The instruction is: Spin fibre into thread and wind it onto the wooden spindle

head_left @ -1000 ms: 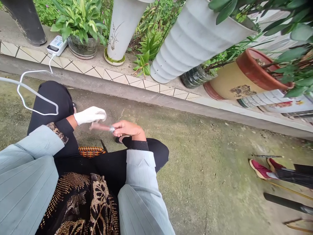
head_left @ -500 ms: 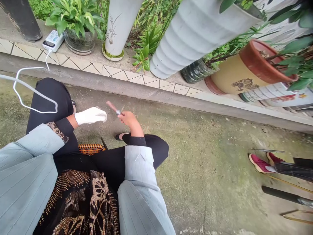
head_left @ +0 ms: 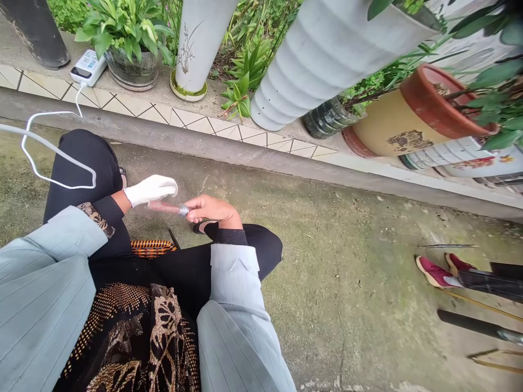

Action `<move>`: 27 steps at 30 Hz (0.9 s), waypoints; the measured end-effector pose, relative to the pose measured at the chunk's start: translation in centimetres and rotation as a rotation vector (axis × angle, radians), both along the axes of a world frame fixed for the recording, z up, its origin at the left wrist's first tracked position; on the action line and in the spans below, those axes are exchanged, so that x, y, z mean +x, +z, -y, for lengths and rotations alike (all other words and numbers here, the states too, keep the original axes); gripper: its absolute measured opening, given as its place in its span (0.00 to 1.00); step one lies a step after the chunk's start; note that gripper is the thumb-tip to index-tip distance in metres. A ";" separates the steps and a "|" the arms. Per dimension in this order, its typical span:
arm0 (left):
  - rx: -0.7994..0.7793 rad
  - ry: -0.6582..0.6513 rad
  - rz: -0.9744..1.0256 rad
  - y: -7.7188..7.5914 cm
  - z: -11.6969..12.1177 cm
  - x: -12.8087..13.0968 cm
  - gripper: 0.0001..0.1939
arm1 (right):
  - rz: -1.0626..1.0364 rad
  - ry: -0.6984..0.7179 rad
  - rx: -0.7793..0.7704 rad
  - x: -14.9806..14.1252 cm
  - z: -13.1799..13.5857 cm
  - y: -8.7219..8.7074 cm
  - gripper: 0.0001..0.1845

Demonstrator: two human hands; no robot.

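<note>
My right hand (head_left: 212, 209) is bare and pinches a slim tool by one end. The tool's reddish-brown handle (head_left: 165, 207) points left, with a band of silvery wire wound around it close to my fingertips. A thin curved strip shows faintly above that hand; what it is I cannot make out. My left hand (head_left: 151, 189) wears a white glove, its fingers stretched and loosely curved with nothing gripped. The handle's far end is just below the gloved palm, and whether they touch is unclear. Both hands are above the ground between my knees.
A low tiled ledge (head_left: 196, 121) runs ahead with potted plants, a tall ribbed grey pot (head_left: 310, 60) and a white device (head_left: 89, 68) whose cable (head_left: 49, 113) loops over my left knee. An orange-black woven seat (head_left: 151, 249) is beneath me. Another person's red shoes (head_left: 433, 271) are at right.
My right hand has turned and lowered slightly, swinging the handle from slanting up-left to nearly level under the gloved hand. My left hand has risen a little, its fingers more curved.
</note>
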State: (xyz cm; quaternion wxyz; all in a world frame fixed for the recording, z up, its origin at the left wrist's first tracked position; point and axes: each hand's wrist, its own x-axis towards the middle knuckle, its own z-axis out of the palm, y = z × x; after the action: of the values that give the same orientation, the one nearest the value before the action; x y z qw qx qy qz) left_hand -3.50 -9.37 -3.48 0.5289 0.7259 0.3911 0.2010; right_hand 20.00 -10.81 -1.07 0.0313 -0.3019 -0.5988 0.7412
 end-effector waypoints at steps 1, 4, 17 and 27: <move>-0.025 -0.030 0.012 -0.3 -0.1 0.1 0.15 | -0.051 -0.138 0.044 -0.1 0.1 0.2 0.18; -0.070 -0.127 -0.018 -1.0 -0.2 0.3 0.17 | -0.082 -0.620 0.194 -0.2 -0.3 0.0 0.18; 0.006 0.053 0.060 0.3 -0.4 -0.6 0.15 | 0.722 -0.110 0.270 -0.1 -1.5 -2.1 0.07; -0.096 -0.013 0.002 -0.7 -0.9 -0.1 0.15 | -0.055 -0.242 0.133 0.2 -0.4 0.0 0.12</move>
State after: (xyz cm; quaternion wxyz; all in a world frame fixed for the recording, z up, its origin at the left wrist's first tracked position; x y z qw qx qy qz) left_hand -3.57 -8.42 -4.14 0.5647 0.7020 0.3952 0.1793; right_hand 20.21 -10.37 -1.03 0.1567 -0.3489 -0.6048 0.6986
